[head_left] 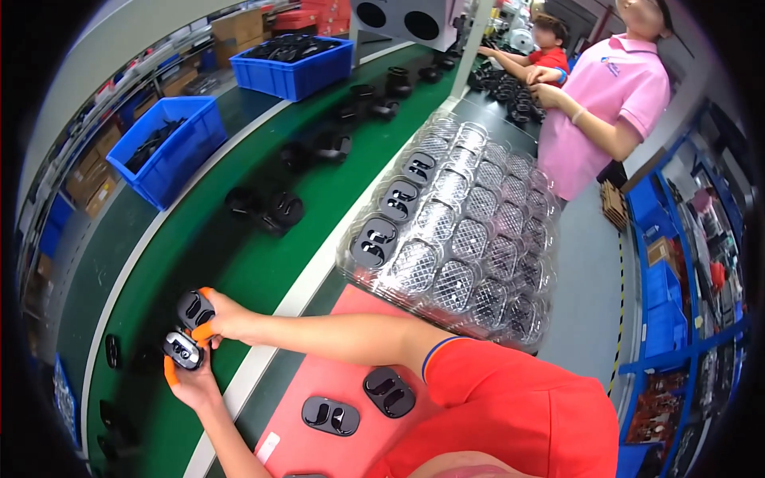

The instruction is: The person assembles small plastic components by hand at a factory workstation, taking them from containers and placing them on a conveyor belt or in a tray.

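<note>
Both hands meet over the green conveyor belt at the lower left, with orange finger covers on some fingertips. My right hand has its fingers closed on a black oval case piece with curved recesses. Just below it, my left hand grips another oval case piece, black with a shiny light rim. The two pieces are close together; whether they touch I cannot tell. On the red mat beside my right arm lie two similar cases, one nearer the belt and one nearer my sleeve.
A clear plastic tray stack stands right of the belt, several black cases in its left column. Dark parts lie along the belt. Two blue bins with dark parts stand beyond. A person in pink and another in red work at the back.
</note>
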### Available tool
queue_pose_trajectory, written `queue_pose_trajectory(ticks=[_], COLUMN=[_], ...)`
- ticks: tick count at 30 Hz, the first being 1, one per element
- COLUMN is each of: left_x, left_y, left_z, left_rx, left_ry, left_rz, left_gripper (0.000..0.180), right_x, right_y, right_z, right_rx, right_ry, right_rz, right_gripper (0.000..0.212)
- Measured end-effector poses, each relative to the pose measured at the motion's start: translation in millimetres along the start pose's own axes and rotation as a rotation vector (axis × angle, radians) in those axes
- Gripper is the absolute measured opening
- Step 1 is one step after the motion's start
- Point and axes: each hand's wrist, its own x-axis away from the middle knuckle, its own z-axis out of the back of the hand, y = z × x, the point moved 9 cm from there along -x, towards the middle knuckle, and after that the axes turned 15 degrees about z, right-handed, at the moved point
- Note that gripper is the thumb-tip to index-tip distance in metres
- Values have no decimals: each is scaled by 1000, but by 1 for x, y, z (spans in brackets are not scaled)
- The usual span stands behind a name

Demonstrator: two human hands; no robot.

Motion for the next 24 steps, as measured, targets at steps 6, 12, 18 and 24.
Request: queue_pose_trajectory(ticks=[6, 12, 18, 24], left_x=[-6, 2, 3, 1], left_y=[-3, -4, -9, 10], left_z=[0, -19, -23, 16], left_rx=[-134, -281, -320, -156], left_ry=[31, -60, -34, 113], left_rz=[-42, -98, -134, -244], left_gripper=[37, 32, 34, 42], right_x=[4, 0, 2, -3], right_y=[-3, 6, 0, -4], right_z=[5, 6, 13, -3], right_rx=[116, 147, 171, 462], right_ry=[-16, -43, -51, -110], right_rz=[-21, -13, 4, 219], right_gripper=[64, 67, 67, 60])
